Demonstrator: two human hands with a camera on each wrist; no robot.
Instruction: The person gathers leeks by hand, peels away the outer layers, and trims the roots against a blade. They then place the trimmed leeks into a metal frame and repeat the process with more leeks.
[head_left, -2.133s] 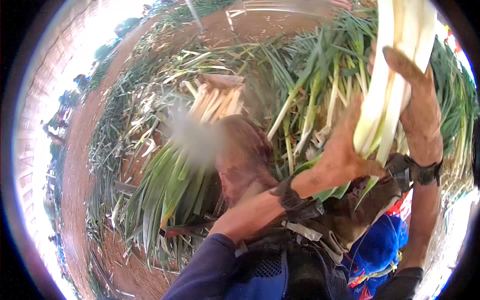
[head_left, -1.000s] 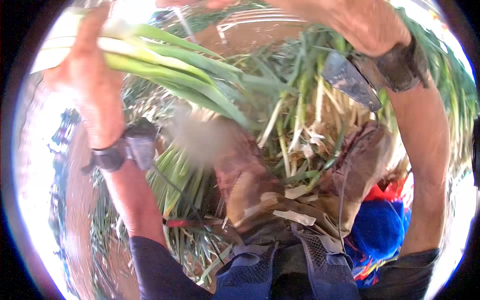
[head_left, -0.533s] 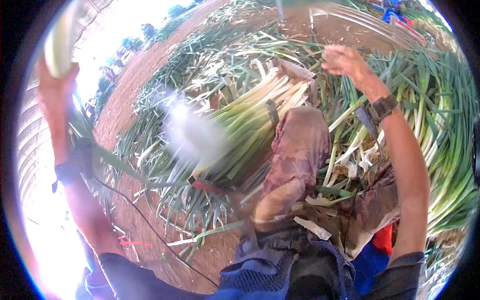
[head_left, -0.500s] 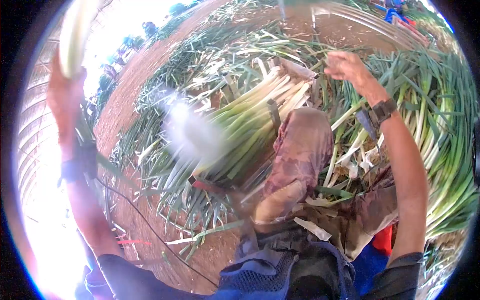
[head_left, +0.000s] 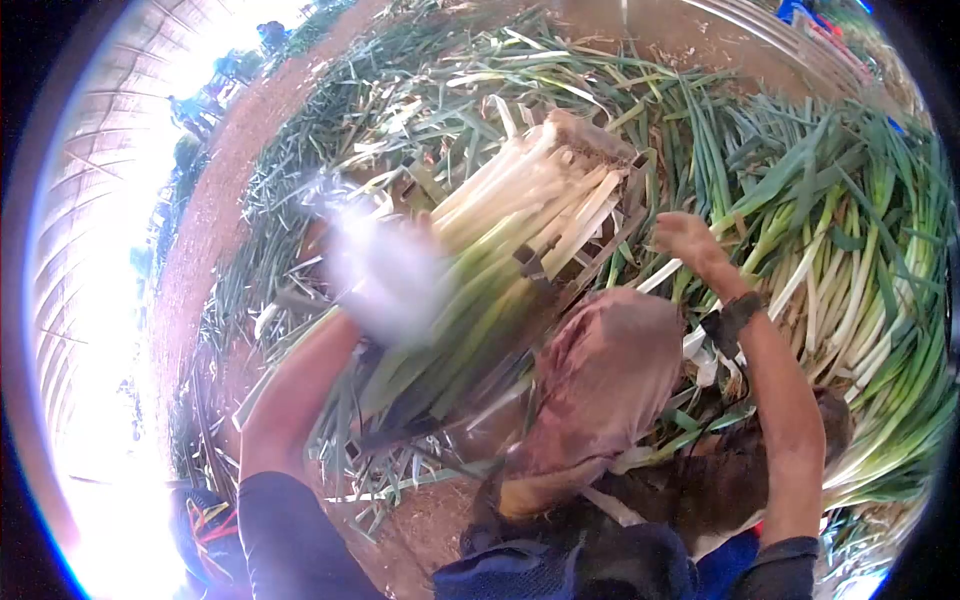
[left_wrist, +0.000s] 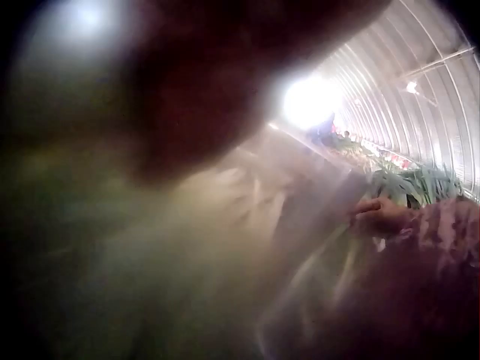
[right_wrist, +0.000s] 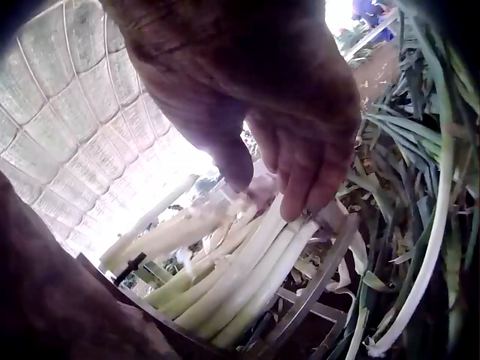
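A thick bundle of leeks (head_left: 500, 220), white stalks up and green leaves down, lies in a low metal rack (right_wrist: 307, 289). My left forearm (head_left: 305, 385) reaches to the left side of that bundle. A pale smudge covers most of the left hand in the head view; in the left wrist view the hand (left_wrist: 217, 82) is a dark blur over the pale stalks, and I cannot tell what its fingers hold. My right hand (head_left: 690, 240) hovers near the rack's right side, fingers loosely bent. In the right wrist view its fingertips overlap the leeks' root ends, with nothing gripped.
Loose leeks (head_left: 830, 270) are heaped on the right. Cut leaves and trimmings (head_left: 400, 120) litter the ground around the rack. A bent knee (head_left: 610, 370) stands close to the rack's near side. Pale rails (head_left: 770, 40) run along the far right.
The left hand has carried leeks from the right, up to the far left, then down to the rack's bundle. The right hand let go of them and has lowered toward the rack.
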